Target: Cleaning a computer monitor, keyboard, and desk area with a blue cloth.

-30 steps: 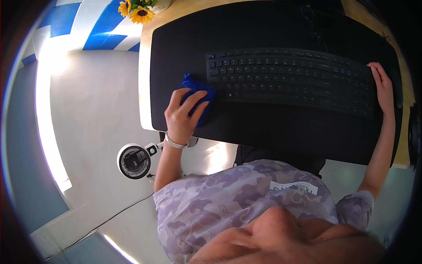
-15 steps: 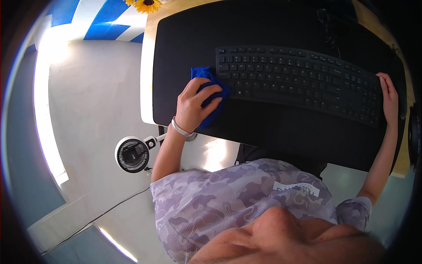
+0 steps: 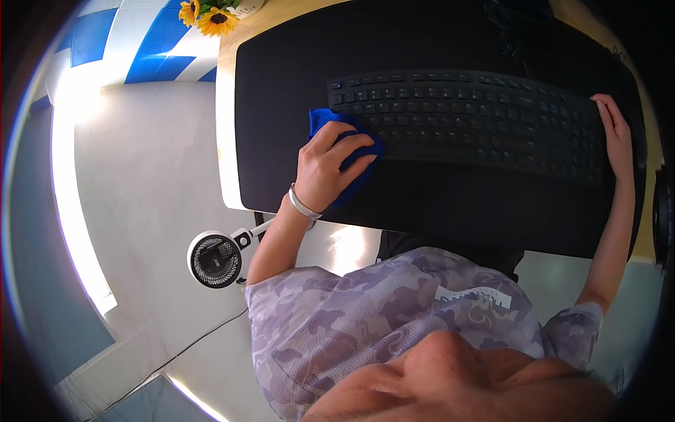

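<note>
A long black keyboard (image 3: 457, 119) lies on a black desk mat. My left hand (image 3: 327, 162), with a silver bracelet at its wrist, presses a bunched blue cloth (image 3: 362, 179) onto the keyboard's lower left end. Its fingers curl over the cloth, and several keys there are hidden beneath. At the opposite end, my right hand (image 3: 617, 141) grips the keyboard's right edge. Its fingertips reach the upper right corner, while the underside of that grip is out of sight.
The black desk mat (image 3: 281, 91) covers most of the wooden desk. A dark cable (image 3: 510, 42) lies beyond the keyboard. Sunflowers (image 3: 214, 22) stand at the far left corner. Left of my arm, below desk level, is a small white-and-black fan (image 3: 215, 260).
My left hand and the cloth have shifted right, further over the keyboard's left keys. The view has tilted slightly, showing more of the sunflowers. My right hand stays at the right edge.
</note>
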Action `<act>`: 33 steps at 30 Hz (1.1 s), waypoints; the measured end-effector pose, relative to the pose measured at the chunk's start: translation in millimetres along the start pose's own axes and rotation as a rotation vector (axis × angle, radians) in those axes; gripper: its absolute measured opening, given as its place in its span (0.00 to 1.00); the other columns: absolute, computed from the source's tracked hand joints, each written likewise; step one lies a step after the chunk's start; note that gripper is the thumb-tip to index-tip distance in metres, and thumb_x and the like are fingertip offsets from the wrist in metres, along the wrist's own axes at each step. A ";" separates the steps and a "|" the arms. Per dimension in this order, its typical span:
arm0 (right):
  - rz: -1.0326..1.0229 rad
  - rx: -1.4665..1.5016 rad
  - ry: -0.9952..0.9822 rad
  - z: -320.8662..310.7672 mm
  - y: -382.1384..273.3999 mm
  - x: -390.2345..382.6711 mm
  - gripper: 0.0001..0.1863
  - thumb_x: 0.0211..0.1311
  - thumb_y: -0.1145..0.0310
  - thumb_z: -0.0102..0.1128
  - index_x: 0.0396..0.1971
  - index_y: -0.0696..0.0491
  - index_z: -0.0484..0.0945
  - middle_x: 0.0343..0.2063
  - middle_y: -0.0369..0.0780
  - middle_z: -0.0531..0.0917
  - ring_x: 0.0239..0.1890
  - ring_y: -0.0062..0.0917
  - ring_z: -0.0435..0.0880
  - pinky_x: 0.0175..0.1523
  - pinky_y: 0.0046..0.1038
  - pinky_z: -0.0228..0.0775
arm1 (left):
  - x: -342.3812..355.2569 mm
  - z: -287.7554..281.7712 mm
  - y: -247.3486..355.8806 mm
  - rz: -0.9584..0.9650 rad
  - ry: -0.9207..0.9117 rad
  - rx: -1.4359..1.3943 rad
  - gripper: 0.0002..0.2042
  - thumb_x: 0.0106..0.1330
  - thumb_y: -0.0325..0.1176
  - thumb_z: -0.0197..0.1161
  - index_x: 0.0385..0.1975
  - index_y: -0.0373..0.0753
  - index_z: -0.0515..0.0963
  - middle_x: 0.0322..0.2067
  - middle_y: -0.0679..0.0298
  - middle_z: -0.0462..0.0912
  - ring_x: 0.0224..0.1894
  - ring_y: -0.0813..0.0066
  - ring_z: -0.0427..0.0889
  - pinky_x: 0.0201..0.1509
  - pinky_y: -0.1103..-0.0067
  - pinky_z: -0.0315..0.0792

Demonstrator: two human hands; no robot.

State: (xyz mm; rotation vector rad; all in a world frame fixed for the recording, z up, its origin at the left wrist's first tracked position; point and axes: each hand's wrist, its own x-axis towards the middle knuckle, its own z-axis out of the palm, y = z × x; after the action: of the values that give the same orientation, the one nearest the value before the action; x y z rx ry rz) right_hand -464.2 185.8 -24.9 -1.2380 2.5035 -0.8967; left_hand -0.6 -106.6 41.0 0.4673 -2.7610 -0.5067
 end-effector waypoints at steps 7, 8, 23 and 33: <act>0.037 0.155 -0.081 -0.1 -6.4 5.2 0.13 0.78 0.59 0.50 0.48 0.50 0.80 0.40 0.29 0.81 0.46 0.14 0.79 0.56 0.20 0.67 | 15.7 16.0 21.8 0.072 0.014 0.040 0.11 0.52 0.30 0.76 0.36 0.42 0.86 0.38 0.61 0.80 0.34 0.64 0.84 0.37 0.74 0.80; 0.014 0.131 -0.045 0.5 -7.6 3.1 0.13 0.78 0.59 0.50 0.47 0.49 0.80 0.40 0.28 0.82 0.45 0.14 0.80 0.56 0.21 0.68 | 20.5 21.1 27.2 0.095 0.020 0.027 0.11 0.52 0.30 0.76 0.36 0.42 0.86 0.37 0.61 0.80 0.34 0.64 0.84 0.36 0.74 0.80; -0.176 0.050 0.065 -8.6 -48.4 -2.9 0.12 0.72 0.63 0.53 0.38 0.56 0.79 0.35 0.47 0.85 0.41 0.41 0.86 0.45 0.36 0.75 | 92.5 79.1 106.0 0.344 -0.009 -0.067 0.10 0.51 0.27 0.74 0.33 0.38 0.83 0.33 0.62 0.77 0.29 0.69 0.82 0.27 0.76 0.76; -0.122 0.114 0.082 1.4 -35.5 -2.1 0.11 0.72 0.62 0.52 0.38 0.53 0.80 0.33 0.47 0.85 0.38 0.45 0.85 0.42 0.40 0.75 | 132.2 117.4 156.4 0.417 -0.034 -0.088 0.09 0.52 0.28 0.75 0.32 0.37 0.84 0.34 0.62 0.78 0.28 0.68 0.82 0.28 0.77 0.77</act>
State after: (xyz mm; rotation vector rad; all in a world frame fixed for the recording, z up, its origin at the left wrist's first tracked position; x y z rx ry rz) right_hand -439.3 170.4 -4.7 -1.3551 2.4210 -1.1243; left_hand -200.6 17.8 26.2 -0.1403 -2.7430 -0.5291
